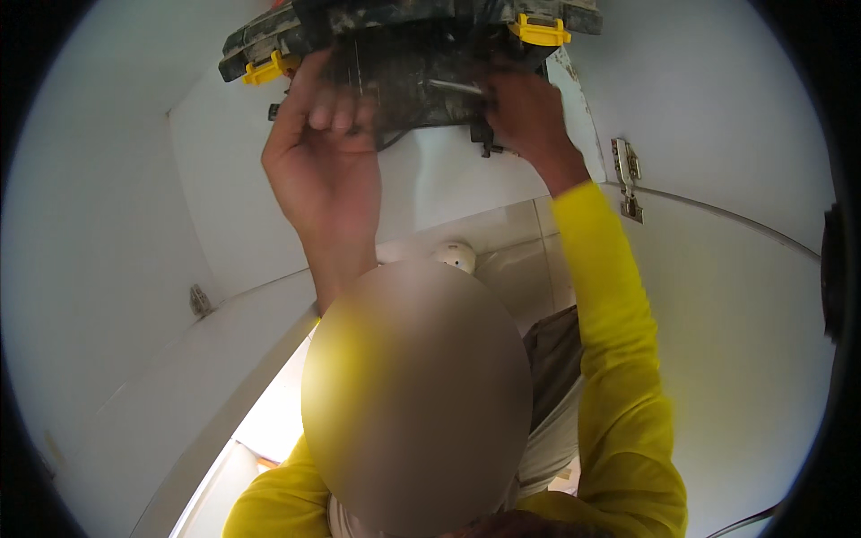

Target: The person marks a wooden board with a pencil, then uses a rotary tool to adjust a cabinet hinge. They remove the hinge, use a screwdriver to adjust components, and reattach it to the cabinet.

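Note:
A dark, scuffed toolbox (404, 54) with yellow latches (542, 31) fills the top of the view. My left hand (332, 148) is raised against its left front, palm showing and fingers curled; what they close on, if anything, cannot be made out. At the box's right side my right hand (527, 109) is bent round the end of a slim silver metal tool (456, 87), which points left across the dark front. Motion blurs its fingers, and the tool's exact kind does not show.
White cabinet-like panels (735, 296) surround me. A metal hinge (627, 179) is fixed on the right, another (199, 300) on the left. Below the toolbox lies a pale board (439, 170), with a round white fitting (456, 256) beyond its edge. A dark cable (395, 139) hangs beneath the box.

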{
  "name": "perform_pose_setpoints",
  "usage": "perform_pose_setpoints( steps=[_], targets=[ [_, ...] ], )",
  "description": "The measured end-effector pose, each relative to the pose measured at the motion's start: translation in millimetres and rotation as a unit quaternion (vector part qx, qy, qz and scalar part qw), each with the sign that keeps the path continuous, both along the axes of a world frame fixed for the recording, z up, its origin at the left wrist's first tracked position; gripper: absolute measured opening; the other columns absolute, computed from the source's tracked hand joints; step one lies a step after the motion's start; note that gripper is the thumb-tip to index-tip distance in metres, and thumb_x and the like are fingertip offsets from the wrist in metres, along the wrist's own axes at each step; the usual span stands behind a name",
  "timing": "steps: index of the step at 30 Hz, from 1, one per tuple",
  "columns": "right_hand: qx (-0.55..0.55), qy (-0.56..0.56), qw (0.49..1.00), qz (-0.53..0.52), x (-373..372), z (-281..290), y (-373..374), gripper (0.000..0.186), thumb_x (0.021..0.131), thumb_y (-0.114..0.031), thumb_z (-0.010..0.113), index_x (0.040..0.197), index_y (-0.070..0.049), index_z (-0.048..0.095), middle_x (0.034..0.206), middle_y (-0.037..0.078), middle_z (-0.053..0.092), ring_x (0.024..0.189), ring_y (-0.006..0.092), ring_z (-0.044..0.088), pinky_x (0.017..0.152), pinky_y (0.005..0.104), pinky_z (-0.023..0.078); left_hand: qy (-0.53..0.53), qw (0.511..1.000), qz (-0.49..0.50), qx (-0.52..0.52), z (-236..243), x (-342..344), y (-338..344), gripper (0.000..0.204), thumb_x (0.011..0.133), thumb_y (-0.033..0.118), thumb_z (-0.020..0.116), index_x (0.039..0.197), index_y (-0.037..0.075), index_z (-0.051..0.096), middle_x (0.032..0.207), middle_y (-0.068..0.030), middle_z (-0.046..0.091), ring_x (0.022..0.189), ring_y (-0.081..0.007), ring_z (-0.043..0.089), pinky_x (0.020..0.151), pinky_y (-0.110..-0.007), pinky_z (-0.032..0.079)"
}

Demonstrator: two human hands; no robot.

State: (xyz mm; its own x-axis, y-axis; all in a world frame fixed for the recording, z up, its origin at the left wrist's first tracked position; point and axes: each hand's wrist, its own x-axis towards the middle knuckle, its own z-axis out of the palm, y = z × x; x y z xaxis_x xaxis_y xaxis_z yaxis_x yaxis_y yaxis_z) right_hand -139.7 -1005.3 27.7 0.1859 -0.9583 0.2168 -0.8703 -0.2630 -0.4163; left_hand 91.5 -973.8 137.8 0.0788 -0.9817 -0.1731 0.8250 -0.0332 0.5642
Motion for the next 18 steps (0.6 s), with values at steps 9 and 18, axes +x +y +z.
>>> perform_pose_setpoints(
  steps=[9,18],
  targets=[
    [0.34,-0.479,0.803,-0.107,-32,57,142,0.02,0.106,-0.017,0.073,0.121,-0.007,0.082,0.098,-0.001,0.076,0.072,0.0045,0.055,0.065,0.0233,0.046,-0.022,0.999,0.011,0.046,-25,-3,20,0.027,0.108,0.01,0.068,0.133,0.001,0.069,0.08,0.006,0.047,0.076,-0.0091,0.044,0.078,-0.03,0.041],
    [0.325,-0.5,0.792,-0.135,-11,67,157,0.019,0.102,-0.013,0.08,0.119,-0.005,0.082,0.085,-0.004,0.066,0.066,0.0036,0.052,0.059,0.0223,0.043,-0.012,0.986,-0.063,0.154,-87,7,84,0.034,0.11,0.012,0.066,0.141,-0.002,0.065,0.085,0.0037,0.048,0.081,-0.0109,0.047,0.083,-0.032,0.043]
  ],
)
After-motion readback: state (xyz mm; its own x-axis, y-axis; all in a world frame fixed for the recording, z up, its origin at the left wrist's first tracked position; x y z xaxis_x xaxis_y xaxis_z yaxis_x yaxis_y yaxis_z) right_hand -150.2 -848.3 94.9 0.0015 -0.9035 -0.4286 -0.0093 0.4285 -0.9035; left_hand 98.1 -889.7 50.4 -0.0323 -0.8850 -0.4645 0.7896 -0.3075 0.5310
